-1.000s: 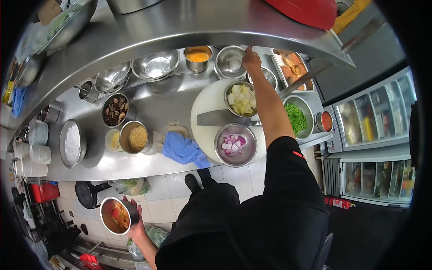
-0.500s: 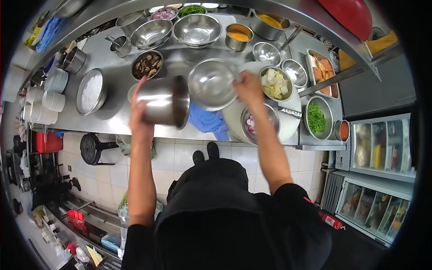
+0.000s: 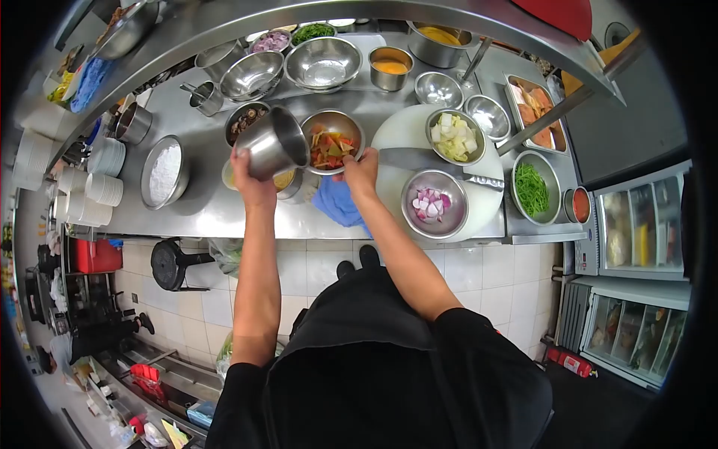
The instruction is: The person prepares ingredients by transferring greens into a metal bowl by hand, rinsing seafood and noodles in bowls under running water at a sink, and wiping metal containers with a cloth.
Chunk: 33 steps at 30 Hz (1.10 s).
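Note:
My left hand (image 3: 256, 183) grips a deep stainless steel pot (image 3: 271, 146), tilted with its mouth towards the right. My right hand (image 3: 360, 173) holds the near right rim of a steel bowl (image 3: 353, 123) beside the pot's mouth. Chopped red, orange and green vegetables (image 3: 329, 152) lie in this bowl. A blue cloth (image 3: 336, 200) is just below it. Partly hidden behind the pot are a bowl of dark mushroom-like pieces (image 3: 243, 120) and a container with yellowish contents (image 3: 284, 179). The inside of the pot is mostly out of sight.
A knife (image 3: 419, 159) lies on the round white board (image 3: 486, 202) between bowls of cut cabbage (image 3: 454, 138) and red onion (image 3: 431, 206). Green beans (image 3: 531, 191) stand farther right, a bowl of white powder (image 3: 166, 172) left. A steel shelf (image 3: 336, 11) crosses overhead.
The pot has moved right and up. The bowl by my right hand looked empty before; the one there now holds chopped vegetables. My right hand has moved left and down. The knife has come into view.

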{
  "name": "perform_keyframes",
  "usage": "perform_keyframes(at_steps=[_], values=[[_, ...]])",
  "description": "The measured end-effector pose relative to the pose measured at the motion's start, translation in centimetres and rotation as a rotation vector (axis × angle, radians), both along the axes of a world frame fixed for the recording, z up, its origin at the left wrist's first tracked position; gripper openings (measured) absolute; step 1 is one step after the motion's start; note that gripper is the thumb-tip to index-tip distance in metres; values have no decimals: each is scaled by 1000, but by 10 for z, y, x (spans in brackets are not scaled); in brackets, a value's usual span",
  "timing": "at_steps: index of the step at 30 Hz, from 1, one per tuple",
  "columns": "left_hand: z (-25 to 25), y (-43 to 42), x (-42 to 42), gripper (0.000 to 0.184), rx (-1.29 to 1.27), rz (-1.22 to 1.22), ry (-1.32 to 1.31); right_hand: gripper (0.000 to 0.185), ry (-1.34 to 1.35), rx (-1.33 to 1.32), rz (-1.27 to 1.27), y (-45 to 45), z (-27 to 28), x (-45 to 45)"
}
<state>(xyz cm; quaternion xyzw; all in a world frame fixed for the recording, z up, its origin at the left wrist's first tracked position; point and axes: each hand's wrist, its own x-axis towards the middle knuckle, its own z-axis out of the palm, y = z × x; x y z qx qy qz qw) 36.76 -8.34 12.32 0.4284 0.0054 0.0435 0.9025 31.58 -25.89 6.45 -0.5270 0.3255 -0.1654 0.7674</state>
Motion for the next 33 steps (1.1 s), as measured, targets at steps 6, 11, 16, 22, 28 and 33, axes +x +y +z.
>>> perform_keyframes(at_steps=[6, 11, 16, 22, 28, 33], values=[[-8, 21, -25, 65, -392, -196, 142, 53, 44, 103, -209, 33, -56, 65], [-29, 67, -48, 64, -450, -74, 101, 47, -166, -499, -132, 28, -103, 32], [-42, 122, -97, 57, -358, 58, 242, 45, -110, -1022, 297, 25, -45, -56], [-105, 192, -173, 54, 468, 406, 418, 32, 87, -1492, 408, 42, -49, -68], [-101, 231, -232, 55, 41, 438, 555, 23, -136, -1029, 463, 22, 4, -64], [-118, 223, -218, 58, -330, 104, 579, 17, -447, -534, 304, 43, 80, -73]])
